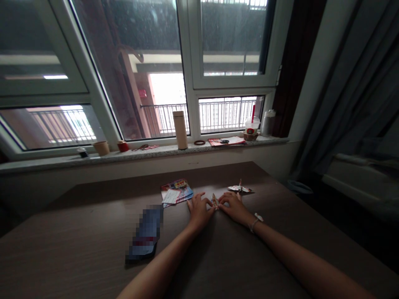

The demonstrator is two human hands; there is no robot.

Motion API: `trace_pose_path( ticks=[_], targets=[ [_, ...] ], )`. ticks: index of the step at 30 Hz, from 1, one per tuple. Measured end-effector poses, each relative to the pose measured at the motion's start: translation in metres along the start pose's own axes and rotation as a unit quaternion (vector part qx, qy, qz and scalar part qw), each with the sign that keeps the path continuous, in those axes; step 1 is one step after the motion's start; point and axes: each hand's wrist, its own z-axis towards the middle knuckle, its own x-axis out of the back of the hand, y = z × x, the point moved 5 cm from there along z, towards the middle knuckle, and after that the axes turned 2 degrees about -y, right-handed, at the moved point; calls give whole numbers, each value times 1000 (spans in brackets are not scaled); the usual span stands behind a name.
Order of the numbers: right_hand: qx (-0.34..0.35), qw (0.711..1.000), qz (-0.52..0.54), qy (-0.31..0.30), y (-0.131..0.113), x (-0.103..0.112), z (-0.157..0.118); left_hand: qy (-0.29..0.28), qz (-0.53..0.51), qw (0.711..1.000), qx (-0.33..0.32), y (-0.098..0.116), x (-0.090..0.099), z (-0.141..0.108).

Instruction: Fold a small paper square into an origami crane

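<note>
A small folded paper piece stands on the dark table between my hands. My left hand pinches its left side with thumb and index finger, the other fingers resting toward the left. On the right side, my right hand has its fingertips closed on the same paper; a light bracelet circles that wrist. A folded paper crane with spread wings sits just behind my right hand. To the left of my left hand lies a stack of colourful printed papers with a white slip on top.
A phone-like object, pixelated, lies left of my left forearm on the table. Along the windowsill stand a beige bottle, a cup with a red straw, a grey bottle, scissors on papers and small containers.
</note>
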Motion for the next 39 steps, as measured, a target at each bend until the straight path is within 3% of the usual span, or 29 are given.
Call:
trace_pose_path(
  ticks=[11,39],
  targets=[
    [-20,1000,-4,7,1,-1,3,-5,12,999,37,-3,0,3],
    [-43,998,-14,50,4,-1,2,2,-2,999,49,-5,1,1]
  ],
)
